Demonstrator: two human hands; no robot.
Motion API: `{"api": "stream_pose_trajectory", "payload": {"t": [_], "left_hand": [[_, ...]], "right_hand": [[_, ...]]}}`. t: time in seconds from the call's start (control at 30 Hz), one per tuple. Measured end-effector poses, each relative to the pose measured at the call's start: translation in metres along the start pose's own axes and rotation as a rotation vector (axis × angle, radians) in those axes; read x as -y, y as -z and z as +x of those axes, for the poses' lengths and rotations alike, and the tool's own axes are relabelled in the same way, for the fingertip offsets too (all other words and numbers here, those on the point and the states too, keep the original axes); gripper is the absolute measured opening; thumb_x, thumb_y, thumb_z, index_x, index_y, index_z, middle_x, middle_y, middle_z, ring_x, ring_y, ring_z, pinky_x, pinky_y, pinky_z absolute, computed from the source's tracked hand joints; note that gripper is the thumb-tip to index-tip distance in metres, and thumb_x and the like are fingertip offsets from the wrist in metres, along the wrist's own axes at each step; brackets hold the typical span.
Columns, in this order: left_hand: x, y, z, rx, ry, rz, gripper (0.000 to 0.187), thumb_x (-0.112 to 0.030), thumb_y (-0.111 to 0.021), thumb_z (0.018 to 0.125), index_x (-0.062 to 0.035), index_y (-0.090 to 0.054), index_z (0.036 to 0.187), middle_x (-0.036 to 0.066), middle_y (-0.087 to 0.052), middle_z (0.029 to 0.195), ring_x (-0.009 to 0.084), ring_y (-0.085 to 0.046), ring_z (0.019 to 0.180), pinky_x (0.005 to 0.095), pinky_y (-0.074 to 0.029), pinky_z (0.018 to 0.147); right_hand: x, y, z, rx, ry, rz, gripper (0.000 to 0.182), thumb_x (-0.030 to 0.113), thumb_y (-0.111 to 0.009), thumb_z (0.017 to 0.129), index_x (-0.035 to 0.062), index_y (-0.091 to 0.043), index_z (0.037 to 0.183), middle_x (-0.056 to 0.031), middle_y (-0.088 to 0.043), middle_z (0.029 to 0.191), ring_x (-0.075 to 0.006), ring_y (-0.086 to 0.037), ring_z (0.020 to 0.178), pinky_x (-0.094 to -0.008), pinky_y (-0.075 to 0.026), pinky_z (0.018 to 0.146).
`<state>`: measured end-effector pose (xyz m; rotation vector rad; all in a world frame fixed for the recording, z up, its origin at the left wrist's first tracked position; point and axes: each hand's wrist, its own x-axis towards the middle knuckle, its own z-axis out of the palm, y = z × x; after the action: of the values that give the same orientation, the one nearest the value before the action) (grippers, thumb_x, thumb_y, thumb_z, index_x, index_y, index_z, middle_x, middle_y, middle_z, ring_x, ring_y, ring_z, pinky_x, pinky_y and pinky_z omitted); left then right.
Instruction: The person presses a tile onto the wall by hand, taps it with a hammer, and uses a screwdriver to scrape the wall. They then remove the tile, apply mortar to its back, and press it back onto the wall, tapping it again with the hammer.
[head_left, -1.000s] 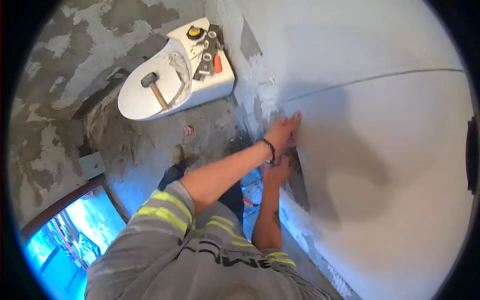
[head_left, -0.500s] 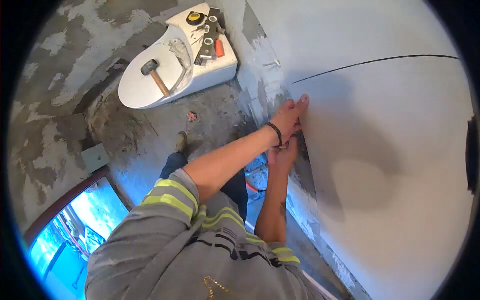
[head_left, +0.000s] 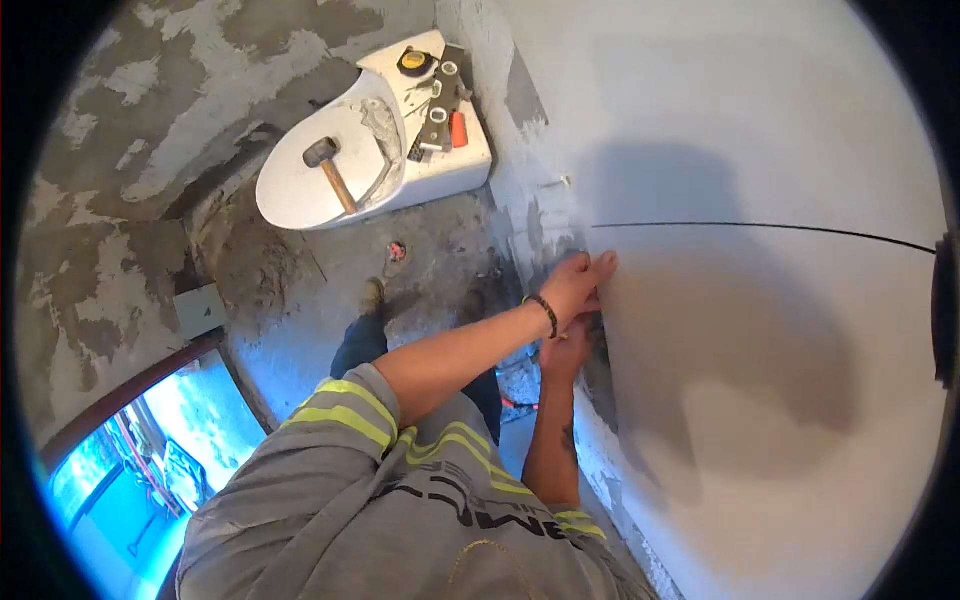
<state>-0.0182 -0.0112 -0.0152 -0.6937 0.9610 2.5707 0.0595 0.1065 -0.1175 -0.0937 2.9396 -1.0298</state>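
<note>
My left hand (head_left: 573, 284), with a dark bracelet at the wrist, is at the left edge of a large pale panel (head_left: 760, 480) on the wall. Its fingers are curled together and its thumb points toward the panel, just below the end of a thin black line (head_left: 740, 224). Right under it, my right hand (head_left: 566, 348) is closed against the same edge, partly covered by the left. Anything held between the fingers is too small or hidden to name.
A white toilet (head_left: 300, 195) stands ahead on the rough floor, carrying a mallet (head_left: 333, 172), a tape measure (head_left: 415, 63) and a spirit level (head_left: 440, 105). A small pin-like piece (head_left: 556, 182) sticks out of the wall. A brightly lit opening (head_left: 190, 420) lies at lower left.
The view has tilted, so toilet, black line and hands appear lower, and the line lies flatter. Both hands stay at the panel edge, the right tucked a little further under the left.
</note>
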Motion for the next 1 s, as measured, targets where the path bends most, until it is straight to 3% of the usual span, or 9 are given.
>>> {"api": "stream_pose_trajectory", "payload": {"t": [0.1,0.2,0.37,0.43,0.5,0.6,0.8,0.93,1.0], "left_hand": [[0.01,-0.001,-0.008,-0.055,0.005,0.019,0.041,-0.046,-0.059,0.085,-0.007,-0.047,0.081,0.004,-0.055,0.084,0.0134,-0.057,0.077,0.0307,-0.05,0.069],[0.0,0.004,-0.002,-0.057,0.019,0.04,0.035,-0.043,-0.057,0.088,-0.0098,-0.048,0.092,0.004,-0.057,0.093,0.0153,-0.057,0.082,0.0332,-0.049,0.074],[-0.009,0.014,0.007,0.008,0.048,0.172,0.032,-0.04,-0.057,0.088,-0.009,-0.05,0.094,0.004,-0.058,0.088,0.0161,-0.058,0.078,0.031,-0.049,0.07],[0.003,0.02,0.007,0.054,0.085,0.245,0.033,-0.04,-0.057,0.088,-0.0084,-0.051,0.095,0.004,-0.057,0.088,0.0159,-0.058,0.077,0.0308,-0.049,0.07],[0.023,0.027,0.018,0.214,-0.68,0.565,0.037,-0.041,-0.057,0.088,-0.0062,-0.051,0.097,0.005,-0.055,0.09,0.0146,-0.057,0.075,0.0311,-0.05,0.069],[-0.004,0.005,-0.003,0.116,-0.034,0.025,0.039,-0.046,-0.06,0.084,-0.0078,-0.052,0.09,0.005,-0.057,0.085,0.0149,-0.057,0.075,0.0326,-0.049,0.066],[-0.001,0.006,0.0,0.089,-0.033,0.143,0.04,-0.046,-0.059,0.085,-0.0073,-0.051,0.087,0.006,-0.058,0.085,0.0169,-0.058,0.077,0.0343,-0.051,0.071],[0.003,0.005,0.001,0.04,0.025,0.026,0.044,-0.049,-0.058,0.085,-0.0053,-0.051,0.086,0.007,-0.058,0.083,0.0181,-0.059,0.076,0.0347,-0.052,0.067],[0.0,0.004,0.001,0.018,-0.016,0.209,0.041,-0.042,-0.052,0.09,-0.0014,-0.052,0.097,0.01,-0.055,0.089,0.0198,-0.061,0.083,0.0347,-0.054,0.069]], "right_hand": [[0.005,0.007,-0.011,-0.17,0.127,0.428,0.029,0.015,-0.052,0.086,0.0029,-0.055,0.112,-0.0128,-0.06,0.102,-0.0208,-0.057,0.096,-0.0342,-0.047,0.082],[0.012,0.026,-0.017,-0.034,0.32,-0.386,0.025,0.016,-0.052,0.087,0.002,-0.059,0.106,-0.0124,-0.062,0.095,-0.021,-0.059,0.089,-0.0323,-0.045,0.079],[0.005,0.012,-0.025,-0.218,-0.406,0.983,0.016,0.013,-0.055,0.083,-0.0023,-0.061,0.083,-0.0093,-0.058,0.077,-0.0218,-0.056,0.072,-0.0319,-0.045,0.072],[-0.001,-0.019,-0.022,-0.372,-0.412,0.703,0.015,0.012,-0.056,0.082,-0.0006,-0.056,0.076,-0.0074,-0.054,0.072,-0.0188,-0.053,0.068,-0.0316,-0.043,0.067],[-0.002,0.007,-0.03,-0.531,-0.433,0.367,0.018,0.012,-0.057,0.082,0.0011,-0.052,0.069,-0.0055,-0.051,0.067,-0.0158,-0.049,0.063,-0.0313,-0.042,0.063],[0.024,0.056,-0.046,-0.239,-0.556,0.954,0.024,0.012,-0.058,0.08,0.0054,-0.044,0.063,-0.0034,-0.047,0.06,-0.0111,-0.043,0.058,-0.0294,-0.038,0.057],[-0.002,0.014,-0.043,-0.407,-0.521,0.808,0.019,0.014,-0.055,0.082,-0.0008,-0.055,0.07,-0.0099,-0.049,0.056,-0.0243,-0.046,0.055,-0.0356,-0.038,0.062],[-0.067,0.084,-0.113,-0.15,0.021,-0.378,0.022,0.017,-0.054,0.082,-0.0046,-0.057,0.077,-0.0176,-0.053,0.062,-0.0352,-0.048,0.058,-0.0426,-0.038,0.062],[-0.058,0.089,-0.118,-0.306,-0.261,0.014,0.025,0.017,-0.056,0.082,-0.0063,-0.054,0.073,-0.0152,-0.05,0.059,-0.0299,-0.047,0.056,-0.0426,-0.036,0.058]]}}
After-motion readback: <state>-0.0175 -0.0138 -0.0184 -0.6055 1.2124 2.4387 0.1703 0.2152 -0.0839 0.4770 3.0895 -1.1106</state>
